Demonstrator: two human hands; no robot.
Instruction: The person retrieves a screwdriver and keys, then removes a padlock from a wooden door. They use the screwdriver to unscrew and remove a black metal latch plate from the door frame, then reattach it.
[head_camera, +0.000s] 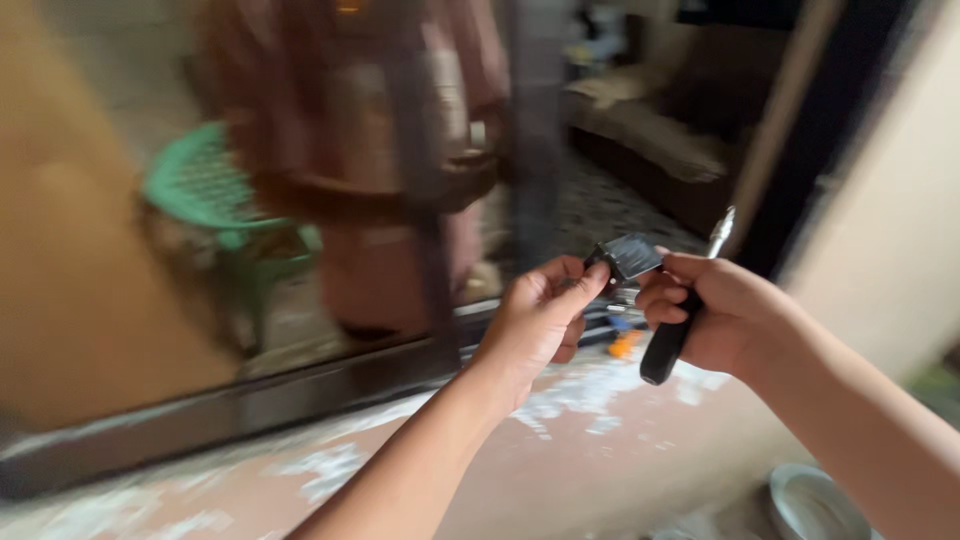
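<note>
Two bare hands are raised together in front of a dark metal window frame (300, 385), and a small flat dark grey metal piece (628, 256) is held between them. The left hand (535, 322) is closed on the near edge of that piece, thumb and forefinger pinching it from the left so that its flat face is turned up toward the camera. The right hand (712, 312) is wrapped round the black handle of a slim screwdriver-like tool (678, 320), its grip pressed tight on the handle, while the thumb and forefinger tips also reach to the right edge of the metal piece. The tool's bright metal shaft stands up past the knuckles, seemingly parked in the palm so that both hands stay free to steady the small part.

Beyond the frame, a person in reddish clothing (390, 160) and a green plastic chair (225, 200) are smeared by motion blur. A small orange object (623, 345) behind the hands cannot be identified. Only part of a pale round dish (815, 505) shows at the lower edge. Whether the metal piece is attached to anything below it is hidden by the fingers.
</note>
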